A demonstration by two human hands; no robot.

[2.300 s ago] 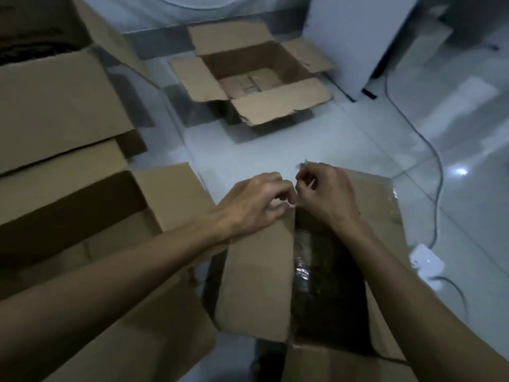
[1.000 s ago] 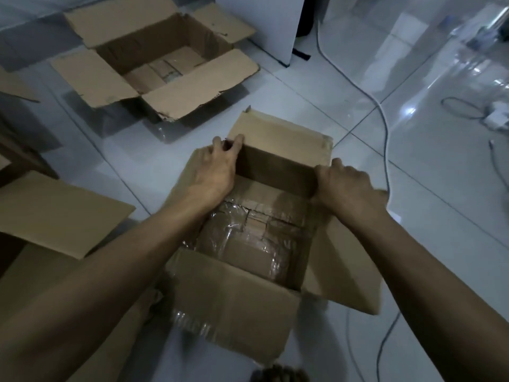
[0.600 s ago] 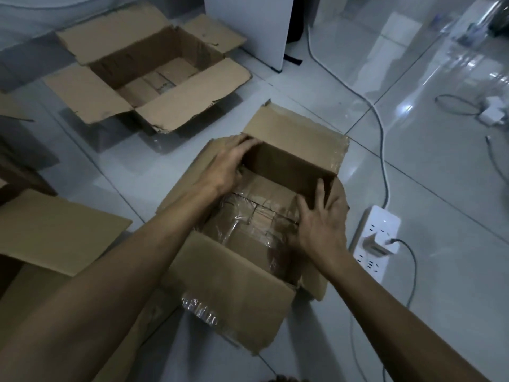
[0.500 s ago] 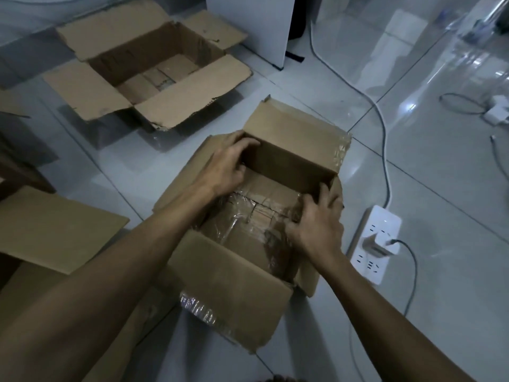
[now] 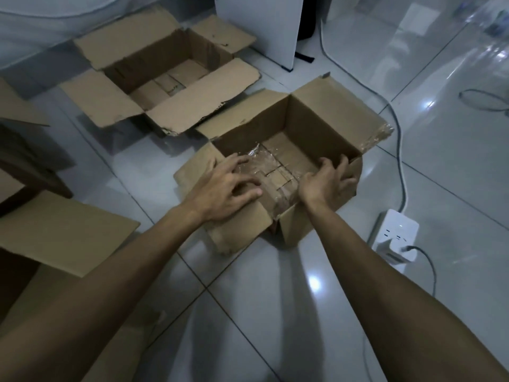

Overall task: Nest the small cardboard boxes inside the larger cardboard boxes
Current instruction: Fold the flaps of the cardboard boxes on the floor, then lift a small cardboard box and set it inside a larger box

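So the small cardboard box [image 5: 316, 150] sits upright on the tile floor [image 5: 275, 299], all four flaps folded out, clear tape crinkled along the far-right flap and across its bottom seam. Just behind it to the left sits the larger cardboard box [image 5: 165, 75], also open with flaps splayed (edges pretty ragged), nothing inside. The two nearly touch at their flaps. More open cardboard boxes [image 5: 55, 238] sit at the left edge.

A glossy white tiled floor [image 5: 275, 312] is seen, crossed by dark grout lines and dotted with light reflections. A white power strip [image 5: 394, 238] is placed on it at right, a plug inserted. A white cable [image 5: 396, 133] is trailed past a white cabinet [image 5: 264, 26].
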